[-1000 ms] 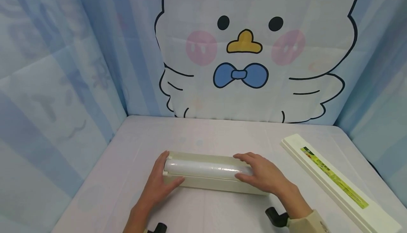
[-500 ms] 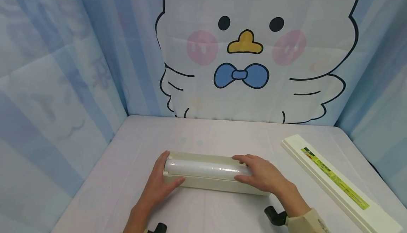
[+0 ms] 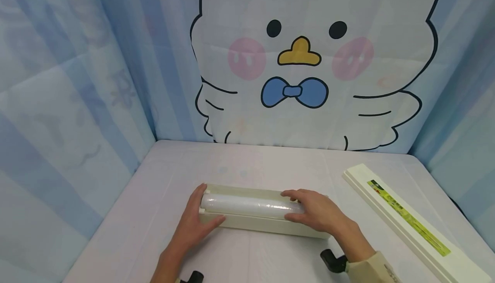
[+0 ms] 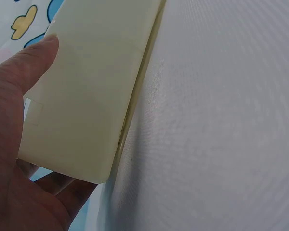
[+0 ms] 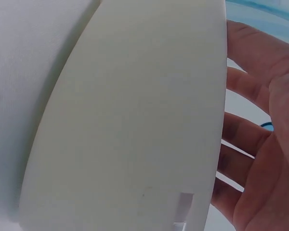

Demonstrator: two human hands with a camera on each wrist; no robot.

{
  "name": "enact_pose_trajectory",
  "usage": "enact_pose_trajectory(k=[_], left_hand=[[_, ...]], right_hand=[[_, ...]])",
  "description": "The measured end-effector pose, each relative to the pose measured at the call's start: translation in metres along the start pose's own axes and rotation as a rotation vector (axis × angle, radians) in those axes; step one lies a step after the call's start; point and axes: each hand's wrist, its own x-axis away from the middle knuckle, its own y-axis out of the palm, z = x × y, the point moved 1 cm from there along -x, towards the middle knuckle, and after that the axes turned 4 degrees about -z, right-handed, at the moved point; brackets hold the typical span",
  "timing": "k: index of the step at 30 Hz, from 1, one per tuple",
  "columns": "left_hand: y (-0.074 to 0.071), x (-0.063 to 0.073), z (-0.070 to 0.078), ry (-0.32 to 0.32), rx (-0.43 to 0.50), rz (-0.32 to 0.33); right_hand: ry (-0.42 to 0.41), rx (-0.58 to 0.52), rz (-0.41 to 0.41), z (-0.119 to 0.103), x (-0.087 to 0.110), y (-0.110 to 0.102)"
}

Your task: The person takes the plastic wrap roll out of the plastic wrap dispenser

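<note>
A cream dispenser box (image 3: 267,225) lies lengthwise on the table, its top off, with a shiny roll of cling film (image 3: 243,205) inside. My left hand (image 3: 192,223) grips the box's left end, thumb on the front face and fingers round the end. In the left wrist view, the thumb (image 4: 38,55) lies against the box's smooth cream face. Over the right part of the roll, my right hand (image 3: 319,212) curves with its thumb at the near side and fingers at the far side. It hides the roll's right end. In the right wrist view, its fingertips disappear behind the box edge (image 5: 220,96).
To the right, a long white cover (image 3: 402,225) with a yellow-green label lies slantwise on the table. Black wrist mounts (image 3: 334,261) hang below the hands. Blue and white curtains (image 3: 77,102) enclose the table (image 3: 247,162) at the sides and back.
My right hand has slid slightly left along the roll, covering a little more of it. The left hand and the box hold their place.
</note>
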Motion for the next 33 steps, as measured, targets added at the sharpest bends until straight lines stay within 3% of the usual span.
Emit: enact_pose_trajectory(k=[19, 33], left_hand=[[-0.0010, 0.0007, 0.0003, 0.023, -0.018, 0.011], [-0.0007, 0.0010, -0.0003, 0.009, -0.004, -0.002]], right_hand=[[-0.020, 0.033, -0.042, -0.0001, -0.0019, 0.0011], [-0.170, 0.058, -0.117, 0.0050, -0.0025, -0.0011]])
